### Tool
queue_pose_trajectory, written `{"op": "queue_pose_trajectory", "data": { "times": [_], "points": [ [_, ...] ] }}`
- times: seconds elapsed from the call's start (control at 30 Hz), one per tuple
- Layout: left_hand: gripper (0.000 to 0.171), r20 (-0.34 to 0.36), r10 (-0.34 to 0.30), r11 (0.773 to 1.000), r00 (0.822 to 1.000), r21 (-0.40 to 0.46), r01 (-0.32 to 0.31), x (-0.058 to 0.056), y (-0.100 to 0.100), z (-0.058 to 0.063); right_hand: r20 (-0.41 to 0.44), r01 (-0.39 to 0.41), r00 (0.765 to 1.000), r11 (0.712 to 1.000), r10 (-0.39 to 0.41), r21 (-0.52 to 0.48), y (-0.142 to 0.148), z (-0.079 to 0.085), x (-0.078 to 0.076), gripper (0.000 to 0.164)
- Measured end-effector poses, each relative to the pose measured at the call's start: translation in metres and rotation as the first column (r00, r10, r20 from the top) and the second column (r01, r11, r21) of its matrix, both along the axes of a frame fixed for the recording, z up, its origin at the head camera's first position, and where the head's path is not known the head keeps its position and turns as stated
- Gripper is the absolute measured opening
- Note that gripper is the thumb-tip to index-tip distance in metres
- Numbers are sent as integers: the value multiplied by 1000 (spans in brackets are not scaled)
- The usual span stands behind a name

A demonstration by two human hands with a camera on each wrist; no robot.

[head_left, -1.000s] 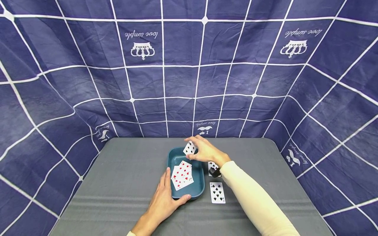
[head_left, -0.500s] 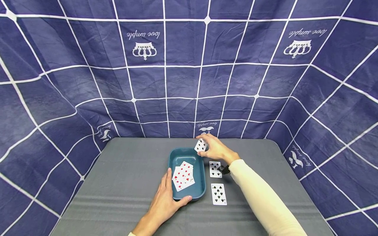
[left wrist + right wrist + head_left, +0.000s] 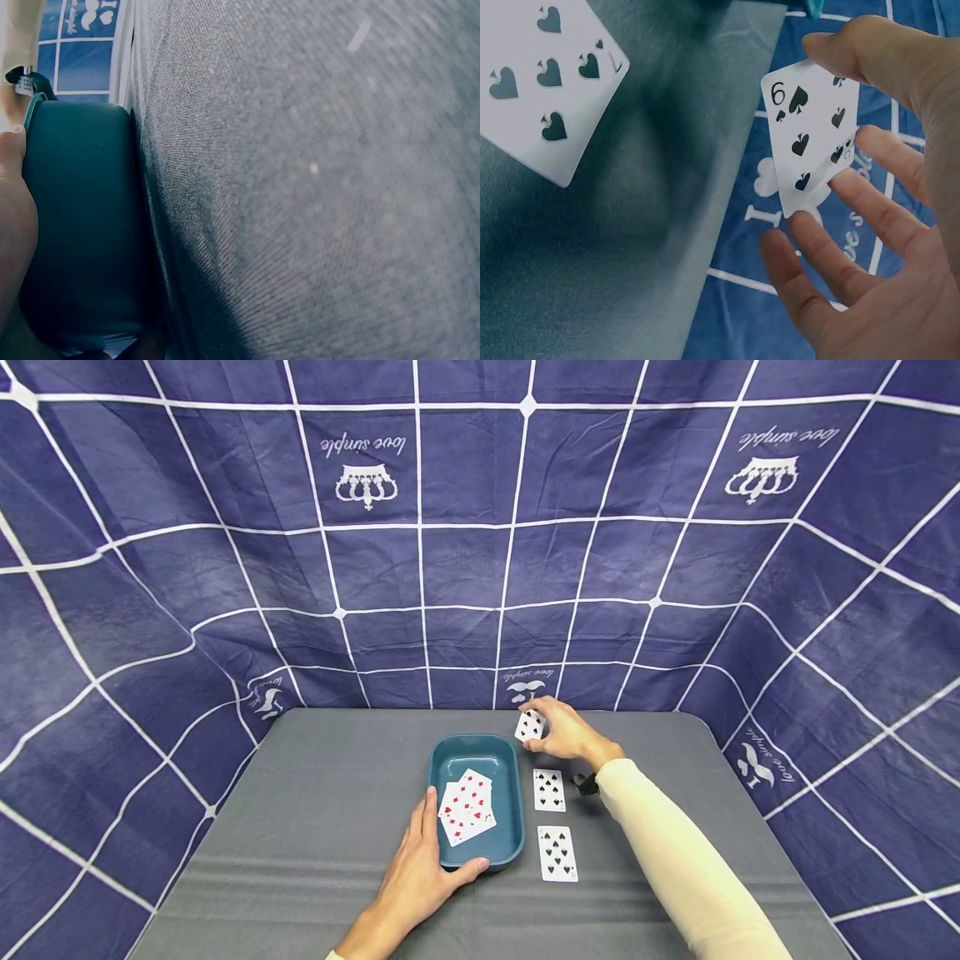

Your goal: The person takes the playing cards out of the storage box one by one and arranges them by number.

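Observation:
My right hand (image 3: 567, 732) pinches a six of spades (image 3: 802, 142) at its edges between thumb and fingertips, tilted in the air beyond the far right corner of a blue-green tray (image 3: 504, 831). Around the tray's near left corner lies my left hand (image 3: 416, 856), its fingers straight along the left side and its thumb at the near rim. Overlapping red-suited playing cards (image 3: 467, 807) lie face up in the tray. To the tray's right, a seven of spades (image 3: 549, 790) lies face up on the table, with another spade card (image 3: 558, 853) nearer me.
A grey cloth covers the table (image 3: 337, 793). Behind it and at both sides hangs a blue curtain (image 3: 465, 560) with white grid lines. A small black wrist camera (image 3: 587, 785) hangs beneath my right wrist, beside the seven of spades.
My right hand has carried the six of spades rightward from over the tray's far end to beyond its right side, uncovering the seven of spades. My left hand stays at the tray.

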State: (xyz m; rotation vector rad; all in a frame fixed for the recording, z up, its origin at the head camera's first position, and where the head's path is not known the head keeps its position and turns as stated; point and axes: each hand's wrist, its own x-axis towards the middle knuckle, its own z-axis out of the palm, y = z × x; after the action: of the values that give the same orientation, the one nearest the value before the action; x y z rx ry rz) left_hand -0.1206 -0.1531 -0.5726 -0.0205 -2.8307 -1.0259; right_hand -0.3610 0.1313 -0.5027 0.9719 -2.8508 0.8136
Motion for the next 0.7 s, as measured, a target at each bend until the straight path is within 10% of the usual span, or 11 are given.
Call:
{"op": "queue_pose_trajectory", "data": {
  "times": [0.7],
  "points": [
    [147,5,-2,1000,1000,2,2,-1,0,0,99,18,995,996,-27,92,20,-24,-18,74]
  ]
}}
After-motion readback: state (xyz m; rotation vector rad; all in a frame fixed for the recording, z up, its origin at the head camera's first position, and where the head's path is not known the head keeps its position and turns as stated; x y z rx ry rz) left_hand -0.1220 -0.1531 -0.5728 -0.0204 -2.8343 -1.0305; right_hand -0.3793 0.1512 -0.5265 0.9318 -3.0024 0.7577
